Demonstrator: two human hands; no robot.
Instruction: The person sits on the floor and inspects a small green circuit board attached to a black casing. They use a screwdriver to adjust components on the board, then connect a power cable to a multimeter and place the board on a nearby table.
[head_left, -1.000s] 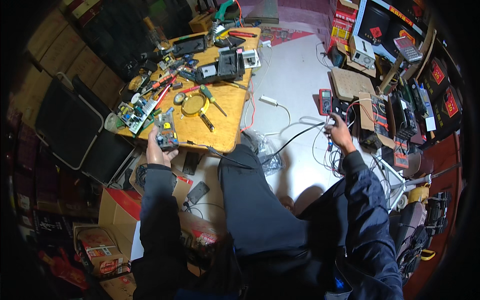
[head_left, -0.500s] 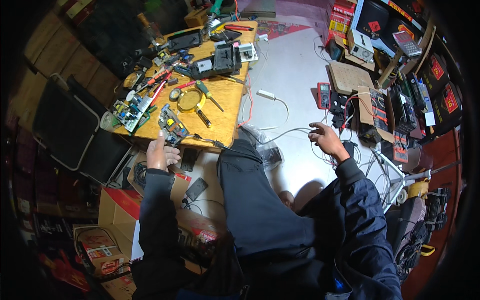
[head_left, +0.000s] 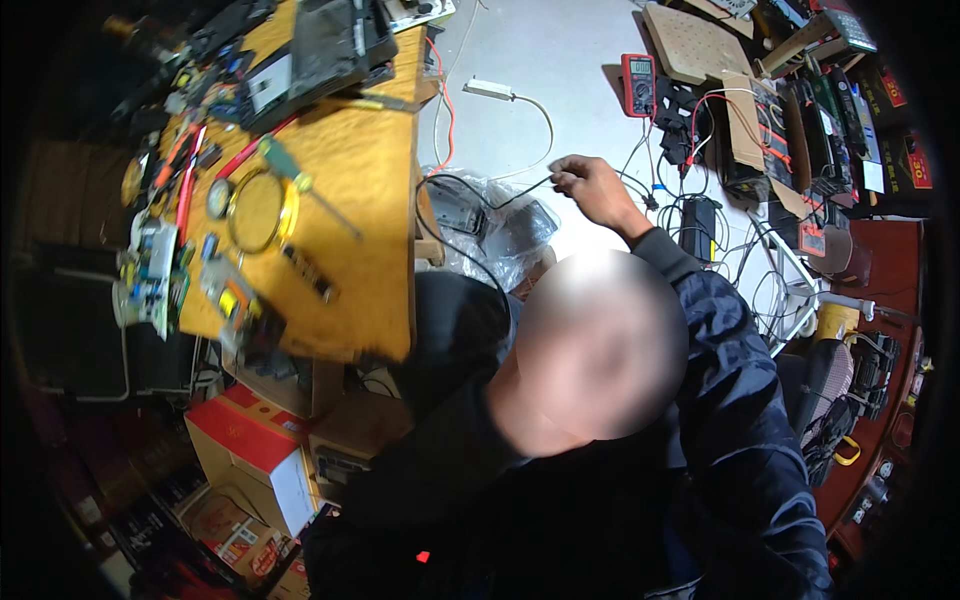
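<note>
My right hand (head_left: 595, 190) is over the floor, fingertips pinched on a thin black cable (head_left: 525, 196). From there the cable loops left past the table edge and bends down toward my lap, where its end passes out of sight. My left hand (head_left: 600, 345) is in front of my lap, its arm crossing from the lower left; its fingers are smeared, so its grip is hidden. On the table's near corner lies a small circuit board (head_left: 235, 305) with a yellow part. Beside it are a round magnifier (head_left: 290, 215) and a green-handled screwdriver (head_left: 280, 158).
The wooden table (head_left: 370, 270) bears more boards and a black casing (head_left: 320, 60). A clear plastic bag (head_left: 515, 235) is on the floor beside the table. A red multimeter (head_left: 638, 85), tangled cables and a black power adapter (head_left: 699, 228) lie right. Open cardboard boxes (head_left: 250, 430) stand lower left.
My left hand has swung from beside the table's near edge rightward across my lap. The table has shifted left in view. My right hand still pinches the cable, which no longer runs along the table corner.
</note>
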